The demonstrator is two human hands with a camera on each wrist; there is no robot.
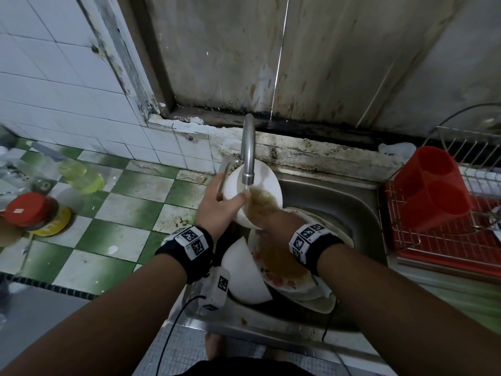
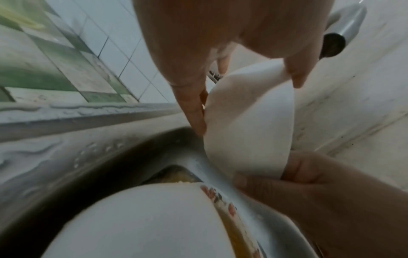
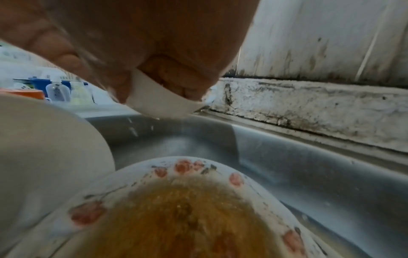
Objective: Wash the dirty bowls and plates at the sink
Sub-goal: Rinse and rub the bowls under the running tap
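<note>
Off-task items, counter and rack.
Green-and-white checked counter (image 1: 130, 210) left of basin: red-lidded jar (image 1: 28, 210) just beside a yellow lid (image 1: 58, 222); yellow-green bottle (image 1: 81, 175) lying down. Right: red cutlery holder (image 1: 431, 185) in wire drying rack (image 1: 433, 240).

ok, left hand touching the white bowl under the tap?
Touching. The left wrist view shows the left hand with fingers along the white bowl wall and thumb over its rim; the head view agrees.
</note>
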